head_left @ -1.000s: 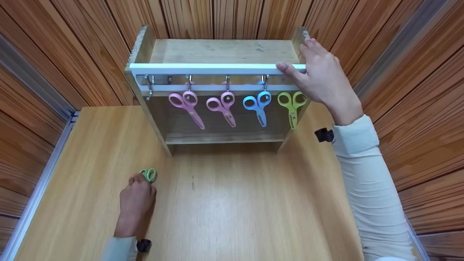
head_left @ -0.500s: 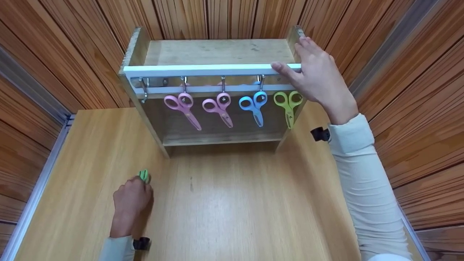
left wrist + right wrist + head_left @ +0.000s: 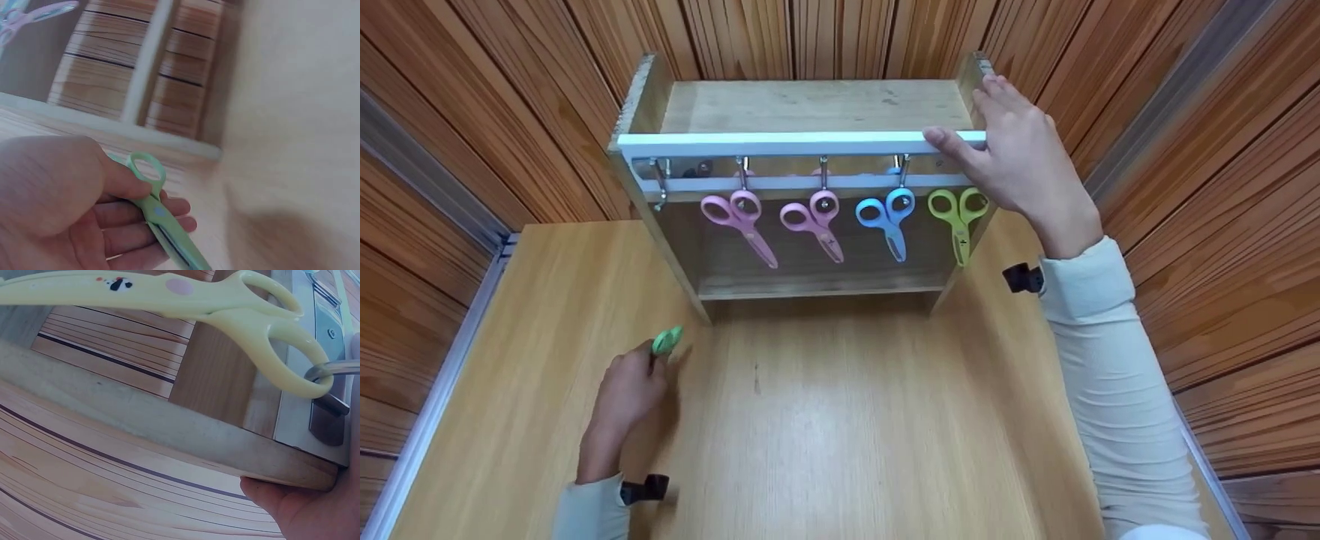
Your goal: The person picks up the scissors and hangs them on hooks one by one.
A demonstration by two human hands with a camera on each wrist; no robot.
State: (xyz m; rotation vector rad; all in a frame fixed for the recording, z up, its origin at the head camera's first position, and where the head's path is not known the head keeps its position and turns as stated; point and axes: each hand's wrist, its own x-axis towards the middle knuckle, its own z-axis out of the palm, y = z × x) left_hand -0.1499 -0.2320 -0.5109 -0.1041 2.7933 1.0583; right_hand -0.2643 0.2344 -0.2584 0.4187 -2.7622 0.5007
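My left hand pinches a pair of green scissors just above the table. In the left wrist view the thumb presses near the scissors' pivot, handles pointing away and blades along the fingers. My right hand holds the top right corner of a wooden hook rack, thumb over the white front bar. From its hooks hang two pink scissors, blue scissors and yellow-green scissors. The leftmost hook carries nothing. Close by in the right wrist view, the yellow-green scissors hang by one handle loop.
The rack stands on a wooden table against a wood-panelled wall. Its side panels reach down to the tabletop. Metal rails run along the table's sides.
My left hand has lifted the green scissors off the table and moved them slightly towards the rack, turning them. The right hand stays on the rack's corner.
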